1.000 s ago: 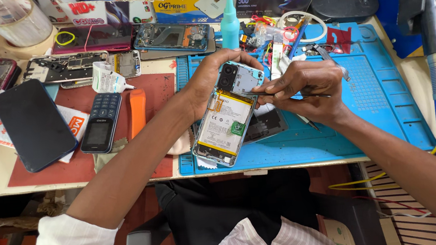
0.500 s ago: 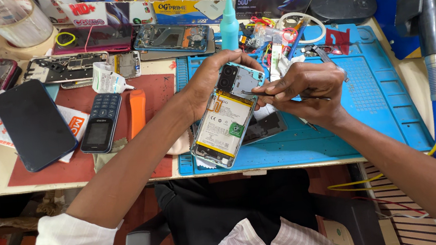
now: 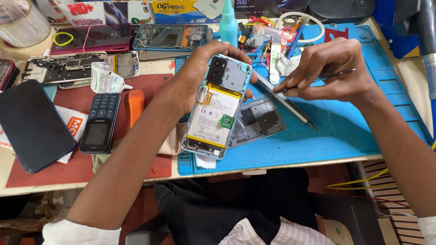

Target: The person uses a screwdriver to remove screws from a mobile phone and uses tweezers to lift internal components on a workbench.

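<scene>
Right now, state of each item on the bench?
Opened phone: back cover off, battery exposed, held tilted in left hand.
Tweezers: pinched in right hand.
Black smartphone: lying flat, screen dark.
Keypad phone: lying flat, screen off.
Teal bottle: upright, capped.

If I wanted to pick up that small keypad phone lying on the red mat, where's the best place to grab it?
Probably by its two long edges, about mid-body, coming straight down from above. The keypad phone lies flat, face up, on the red mat; it looks narrow enough to span, and both sides have free space beside the orange tool and the black smartphone.
</scene>
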